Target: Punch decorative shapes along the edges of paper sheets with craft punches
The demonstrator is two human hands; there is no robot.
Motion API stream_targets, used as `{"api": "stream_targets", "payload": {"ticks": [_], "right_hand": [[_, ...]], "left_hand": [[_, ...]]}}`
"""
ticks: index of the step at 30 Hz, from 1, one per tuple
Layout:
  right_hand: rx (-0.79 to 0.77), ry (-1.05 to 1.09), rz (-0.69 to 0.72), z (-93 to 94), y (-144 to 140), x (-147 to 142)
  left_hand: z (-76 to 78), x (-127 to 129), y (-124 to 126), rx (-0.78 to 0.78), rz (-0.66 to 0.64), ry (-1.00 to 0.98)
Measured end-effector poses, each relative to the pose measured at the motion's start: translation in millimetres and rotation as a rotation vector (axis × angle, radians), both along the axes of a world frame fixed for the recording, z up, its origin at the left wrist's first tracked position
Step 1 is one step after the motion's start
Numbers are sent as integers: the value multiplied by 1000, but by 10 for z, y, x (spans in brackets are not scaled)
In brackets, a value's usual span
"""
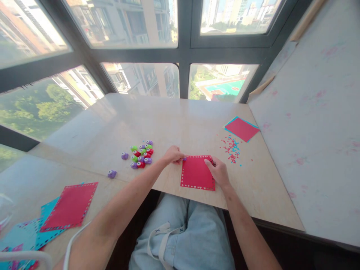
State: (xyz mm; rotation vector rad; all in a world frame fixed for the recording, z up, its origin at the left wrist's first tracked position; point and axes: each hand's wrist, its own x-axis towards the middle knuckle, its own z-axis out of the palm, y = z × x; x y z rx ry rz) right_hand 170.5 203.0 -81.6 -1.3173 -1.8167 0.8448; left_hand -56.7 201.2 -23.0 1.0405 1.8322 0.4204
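A red sheet of paper (pixel 197 173) lies in front of me near the table edge, with small heart-shaped holes along its borders. At its upper left corner my left hand (pixel 173 154) is closed on a small purple craft punch (pixel 184 159), mostly hidden by the fingers. My right hand (pixel 218 170) pinches the sheet's right edge, thumb on top. Left of my left hand stands a cluster of small green, red and purple craft punches (pixel 141 159). Two purple punches (pixel 111 174) sit apart from that cluster.
Tiny red and blue paper cutouts (pixel 233 149) are scattered to the right. Behind them is a stack of red and blue sheets (pixel 242 129) by the wall. Punched red and blue sheets (pixel 70 206) and a white cable (pixel 73 240) are at the lower left. Windows border the table (pixel 157 116).
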Motion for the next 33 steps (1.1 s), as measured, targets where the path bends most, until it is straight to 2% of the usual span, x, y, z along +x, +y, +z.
{"api": "stream_targets", "payload": {"ticks": [7, 14, 20, 26, 33], "right_hand": [[6, 3, -5, -35, 7, 6], [6, 9, 0, -32, 0, 12], [-39, 30, 17, -11, 4, 5], [-41, 23, 12, -4, 3, 8], [-52, 34, 24, -46, 17, 13]], "left_hand": [[-15, 74, 89, -87, -98, 155], [-118, 108, 276, -189, -197, 247], [-182, 97, 308, -173, -236, 309], [-116, 109, 270, -151, -210, 295], [-12, 94, 254, -199, -117, 195]]}}
